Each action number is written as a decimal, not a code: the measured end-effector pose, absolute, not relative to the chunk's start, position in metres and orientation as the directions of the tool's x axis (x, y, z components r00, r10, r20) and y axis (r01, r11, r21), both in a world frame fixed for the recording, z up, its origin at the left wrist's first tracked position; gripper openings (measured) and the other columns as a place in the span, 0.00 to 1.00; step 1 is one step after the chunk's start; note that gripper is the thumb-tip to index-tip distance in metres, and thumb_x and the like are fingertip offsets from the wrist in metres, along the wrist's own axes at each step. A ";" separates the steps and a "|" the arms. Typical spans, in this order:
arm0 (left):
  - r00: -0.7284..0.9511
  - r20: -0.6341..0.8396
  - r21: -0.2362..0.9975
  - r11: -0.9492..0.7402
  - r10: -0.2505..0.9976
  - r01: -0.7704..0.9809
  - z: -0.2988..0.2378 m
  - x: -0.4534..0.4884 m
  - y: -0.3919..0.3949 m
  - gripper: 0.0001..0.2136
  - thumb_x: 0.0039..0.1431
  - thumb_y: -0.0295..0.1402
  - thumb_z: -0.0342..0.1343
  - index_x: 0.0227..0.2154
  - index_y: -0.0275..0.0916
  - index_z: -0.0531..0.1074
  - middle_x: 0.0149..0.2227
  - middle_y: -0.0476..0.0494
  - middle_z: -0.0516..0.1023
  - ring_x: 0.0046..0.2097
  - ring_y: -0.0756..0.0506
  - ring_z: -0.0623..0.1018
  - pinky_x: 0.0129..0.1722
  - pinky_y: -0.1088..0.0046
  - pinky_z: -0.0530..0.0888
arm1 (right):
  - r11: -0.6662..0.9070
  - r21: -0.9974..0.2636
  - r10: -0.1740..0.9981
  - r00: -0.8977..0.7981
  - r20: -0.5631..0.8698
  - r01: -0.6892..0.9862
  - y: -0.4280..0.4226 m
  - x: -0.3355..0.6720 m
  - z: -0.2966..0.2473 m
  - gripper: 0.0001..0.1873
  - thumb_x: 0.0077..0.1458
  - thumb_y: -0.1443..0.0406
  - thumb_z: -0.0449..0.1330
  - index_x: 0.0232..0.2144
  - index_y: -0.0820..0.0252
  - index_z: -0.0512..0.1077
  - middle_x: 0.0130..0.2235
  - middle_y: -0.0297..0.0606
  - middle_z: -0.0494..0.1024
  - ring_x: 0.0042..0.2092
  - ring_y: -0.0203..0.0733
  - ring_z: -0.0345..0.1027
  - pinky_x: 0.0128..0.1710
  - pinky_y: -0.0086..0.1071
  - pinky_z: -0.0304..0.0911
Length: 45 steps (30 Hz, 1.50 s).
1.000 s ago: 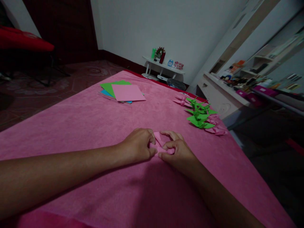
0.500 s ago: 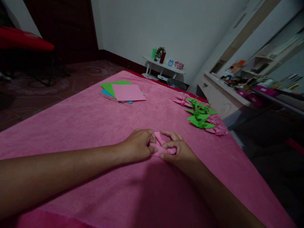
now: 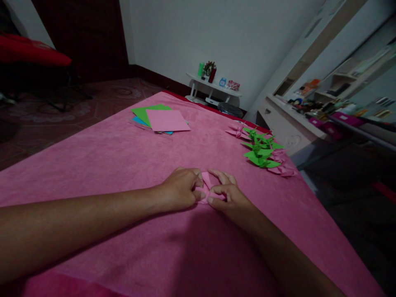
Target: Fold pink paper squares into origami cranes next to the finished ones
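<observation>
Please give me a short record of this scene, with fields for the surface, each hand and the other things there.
Surface: pink cloth
Left: left hand pinches the folded pink paper on the cloth
Right: right hand pinches the same paper from the other side
Far left: paper stack, pink sheet on top, green and blue below
Far right: folded figures, green and pink, grouped together

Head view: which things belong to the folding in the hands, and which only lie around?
In use: pink folded paper, pinched by left hand and right hand; pink cloth under it.
Lying about: stack of coloured sheets; green and pink folded figures; white shelf far behind.
</observation>
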<state>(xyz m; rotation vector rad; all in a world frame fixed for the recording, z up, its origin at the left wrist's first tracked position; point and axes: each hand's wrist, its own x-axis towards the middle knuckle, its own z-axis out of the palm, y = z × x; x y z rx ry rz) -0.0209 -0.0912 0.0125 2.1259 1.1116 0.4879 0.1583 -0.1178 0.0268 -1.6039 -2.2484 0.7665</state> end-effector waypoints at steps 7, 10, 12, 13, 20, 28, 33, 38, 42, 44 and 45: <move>0.543 0.059 0.662 -0.440 0.837 0.607 0.011 -0.020 -0.095 0.03 0.47 0.31 0.55 0.23 0.37 0.70 0.28 0.47 0.70 0.30 0.50 0.68 0.31 0.75 0.64 | 0.261 -0.522 0.951 -0.309 -0.005 0.812 -0.118 0.157 0.017 0.07 0.44 0.67 0.60 0.17 0.58 0.73 0.59 0.37 0.62 0.59 0.51 0.49 0.57 0.44 0.48; 0.533 0.071 0.663 -0.439 0.843 0.606 0.008 -0.021 -0.095 0.04 0.46 0.31 0.55 0.24 0.37 0.71 0.28 0.47 0.70 0.30 0.50 0.68 0.30 0.75 0.64 | 0.263 -0.525 0.956 -0.292 0.029 0.809 -0.117 0.157 0.014 0.08 0.42 0.67 0.61 0.14 0.58 0.71 0.57 0.37 0.64 0.58 0.51 0.51 0.56 0.44 0.49; 0.529 0.082 0.670 -0.440 0.845 0.598 0.008 -0.021 -0.095 0.03 0.46 0.31 0.55 0.24 0.37 0.71 0.28 0.47 0.70 0.29 0.50 0.68 0.29 0.75 0.63 | 0.263 -0.534 0.958 -0.283 0.046 0.804 -0.117 0.157 0.014 0.09 0.41 0.67 0.61 0.13 0.58 0.70 0.56 0.38 0.65 0.57 0.51 0.52 0.55 0.43 0.50; 0.527 0.089 0.672 -0.441 0.845 0.595 0.008 -0.021 -0.095 0.03 0.45 0.31 0.55 0.23 0.37 0.71 0.28 0.47 0.70 0.29 0.50 0.68 0.28 0.75 0.63 | 0.263 -0.539 0.959 -0.280 0.053 0.800 -0.117 0.156 0.014 0.09 0.40 0.67 0.62 0.13 0.58 0.69 0.56 0.38 0.66 0.57 0.51 0.53 0.55 0.43 0.50; 0.495 0.132 0.691 -0.438 0.859 0.575 0.009 -0.023 -0.095 0.04 0.42 0.28 0.56 0.25 0.36 0.70 0.26 0.49 0.70 0.28 0.51 0.67 0.26 0.76 0.60 | 0.242 -0.597 0.968 -0.233 0.093 0.765 -0.116 0.161 0.012 0.08 0.37 0.67 0.64 0.18 0.58 0.66 0.53 0.39 0.67 0.55 0.48 0.57 0.51 0.42 0.55; 0.518 0.111 0.752 -0.413 0.848 0.514 0.011 -0.032 -0.086 0.12 0.41 0.20 0.49 0.31 0.37 0.69 0.25 0.51 0.71 0.26 0.52 0.68 0.25 0.78 0.61 | 0.192 -0.560 0.981 -0.174 0.086 0.806 -0.113 0.163 0.012 0.27 0.34 0.65 0.66 0.41 0.58 0.66 0.48 0.42 0.68 0.50 0.48 0.61 0.50 0.43 0.56; 0.522 0.055 0.641 -0.431 0.851 0.635 0.026 -0.044 -0.076 0.13 0.38 0.22 0.53 0.31 0.38 0.70 0.25 0.51 0.72 0.26 0.51 0.69 0.24 0.78 0.59 | 0.209 -0.528 0.976 -0.212 0.056 0.823 -0.112 0.163 0.014 0.18 0.34 0.64 0.67 0.32 0.58 0.70 0.53 0.45 0.64 0.54 0.50 0.57 0.53 0.43 0.54; 0.515 -0.148 0.549 -0.362 0.845 0.753 0.049 -0.063 -0.067 0.08 0.41 0.37 0.60 0.20 0.38 0.72 0.19 0.49 0.71 0.21 0.51 0.65 0.21 0.76 0.54 | 0.242 -0.538 0.970 -0.222 0.103 0.808 -0.114 0.164 0.015 0.10 0.34 0.66 0.67 0.20 0.59 0.68 0.50 0.43 0.66 0.52 0.51 0.59 0.49 0.42 0.56; 0.603 -0.328 0.675 -0.266 0.727 0.688 0.060 -0.078 -0.068 0.13 0.41 0.42 0.61 0.17 0.37 0.72 0.16 0.49 0.69 0.19 0.52 0.64 0.19 0.76 0.54 | 0.216 -0.624 0.976 -0.185 0.115 0.751 -0.117 0.163 0.014 0.12 0.34 0.68 0.66 0.16 0.59 0.64 0.32 0.36 0.71 0.37 0.43 0.64 0.36 0.33 0.59; 0.675 -0.391 0.777 -0.168 0.625 0.606 0.060 -0.079 -0.073 0.15 0.43 0.44 0.60 0.18 0.36 0.73 0.17 0.49 0.70 0.19 0.51 0.66 0.20 0.77 0.57 | 0.125 -0.738 0.991 -0.118 0.062 0.663 -0.118 0.162 0.015 0.13 0.35 0.68 0.65 0.15 0.58 0.61 0.21 0.30 0.65 0.26 0.36 0.60 0.27 0.29 0.55; 0.697 -0.379 0.819 -0.131 0.608 0.559 0.058 -0.076 -0.077 0.16 0.44 0.45 0.60 0.19 0.35 0.72 0.17 0.48 0.69 0.20 0.51 0.66 0.20 0.77 0.58 | 0.075 -0.811 0.996 -0.085 0.032 0.580 -0.118 0.161 0.015 0.14 0.36 0.68 0.64 0.15 0.58 0.60 0.19 0.28 0.62 0.24 0.35 0.57 0.25 0.28 0.52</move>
